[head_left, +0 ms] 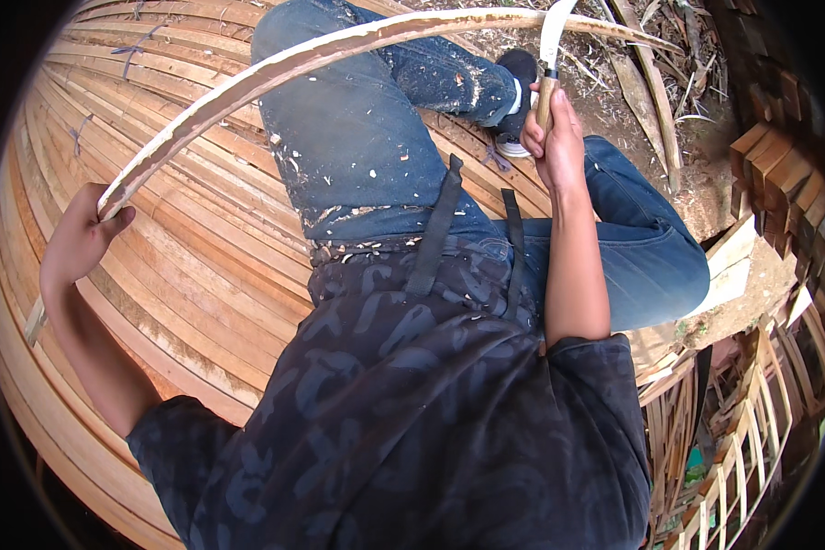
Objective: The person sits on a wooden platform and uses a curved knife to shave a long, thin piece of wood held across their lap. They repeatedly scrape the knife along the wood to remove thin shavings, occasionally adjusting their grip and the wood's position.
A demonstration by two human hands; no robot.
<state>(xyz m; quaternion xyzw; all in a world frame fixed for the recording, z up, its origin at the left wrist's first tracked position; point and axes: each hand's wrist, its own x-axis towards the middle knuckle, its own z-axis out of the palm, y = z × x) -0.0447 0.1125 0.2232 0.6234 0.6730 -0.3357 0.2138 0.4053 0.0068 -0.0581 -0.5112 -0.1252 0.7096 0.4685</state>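
A long wooden strip [275, 71], brown with pale edges, arches from the far left over my thighs to the upper right. My left hand [81, 234] is closed round its left end. In my right hand [556, 142] is a knife [546, 103], gripped by its wooden handle, with the broad curved blade pointing up and away from me. The blade meets or overlaps the strip near its far right part; whether it touches I cannot tell. The blade's tip runs out of the picture at the top.
Stacked wooden slats [183, 275] fill the left side, tied in places with dark cords. My jeans [357, 147] are flecked with wood shavings. Bark and offcuts [646, 101] litter the ground at upper right. Cut wood pieces [779, 174] are piled at the right edge.
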